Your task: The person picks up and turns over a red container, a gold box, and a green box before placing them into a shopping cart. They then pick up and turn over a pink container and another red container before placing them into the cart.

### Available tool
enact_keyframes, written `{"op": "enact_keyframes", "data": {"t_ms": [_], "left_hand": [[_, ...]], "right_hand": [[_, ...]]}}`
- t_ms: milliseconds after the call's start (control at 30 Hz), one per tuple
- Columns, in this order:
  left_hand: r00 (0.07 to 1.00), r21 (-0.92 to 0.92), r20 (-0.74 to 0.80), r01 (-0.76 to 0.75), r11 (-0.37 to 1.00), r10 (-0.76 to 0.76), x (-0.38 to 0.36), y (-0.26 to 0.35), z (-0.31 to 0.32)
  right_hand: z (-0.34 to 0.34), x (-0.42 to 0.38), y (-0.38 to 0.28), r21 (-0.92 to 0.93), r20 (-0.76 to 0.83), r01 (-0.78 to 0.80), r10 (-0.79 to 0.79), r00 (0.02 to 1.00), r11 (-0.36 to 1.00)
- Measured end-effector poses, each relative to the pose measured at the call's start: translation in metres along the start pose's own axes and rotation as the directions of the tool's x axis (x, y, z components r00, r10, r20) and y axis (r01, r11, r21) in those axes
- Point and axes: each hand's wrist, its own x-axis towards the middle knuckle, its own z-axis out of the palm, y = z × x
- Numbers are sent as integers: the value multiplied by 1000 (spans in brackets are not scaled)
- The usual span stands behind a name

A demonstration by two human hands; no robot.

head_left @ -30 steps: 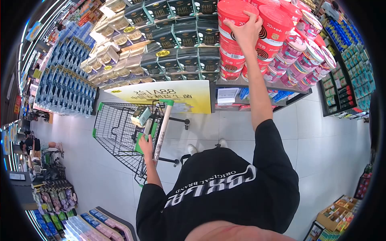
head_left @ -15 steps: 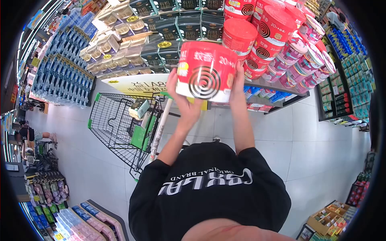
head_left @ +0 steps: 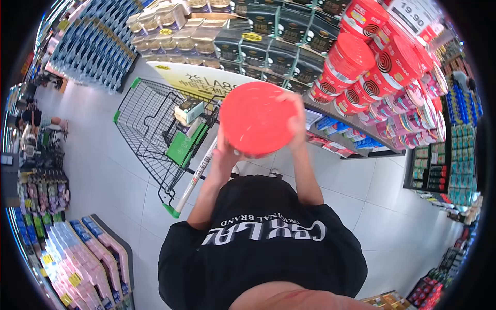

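A round tub of mosquito coils [head_left: 258, 118] is held up in front of my chest, its red lid tipped toward me so that the printed side seen earlier is hidden. My left hand [head_left: 223, 157] supports it from the lower left, with most fingers behind the tub. On the right edge, my right hand [head_left: 294, 121] grips it, its fingers slightly blurred and lying over the lid's rim. Similar red tubs [head_left: 350, 57] are stacked on the display just beyond my right hand.
A shopping cart [head_left: 155, 121] with a small box [head_left: 188, 112] inside stands to my left. Ahead is a shelf of dark green packs [head_left: 258, 54] and beige packs [head_left: 173, 15]. A price sign [head_left: 411, 15] rises above the red tubs. Pink packs [head_left: 85, 253] are stacked at lower left.
The tub has come lower and tilted, so its red lid now faces me instead of its printed side. My right hand has shifted onto the lid's edge. The view has turned somewhat.
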Motion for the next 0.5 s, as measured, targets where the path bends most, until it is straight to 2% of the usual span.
{"op": "enact_keyframes", "data": {"t_ms": [67,133,267,367,400,467,500], "left_hand": [[980,-230,28,199,953,-198,-20,-1,-49],[979,-245,-123,126,961,-160,-41,18,-74],[922,-197,-378,5,980,-81,-72,41,-120],[812,-152,-583,-125,981,13,-80,34,-173],[793,-118,-609,-120,986,24,-79,34,-191],[753,-51,-657,-79,996,26,-78,27,-240],[735,-20,-678,-55,998,27,-78,20,-264]], "right_hand": [[48,4,-20,-172,172,124,-94,981,977],[81,-4,-9,-134,257,147,-109,960,980],[134,-20,-4,-233,497,200,-60,866,952],[154,-27,10,-248,592,120,52,804,961],[154,-28,14,-267,573,105,71,816,958],[136,-34,37,-262,567,-111,246,786,959],[125,-38,47,-319,527,-124,285,801,940]]}}
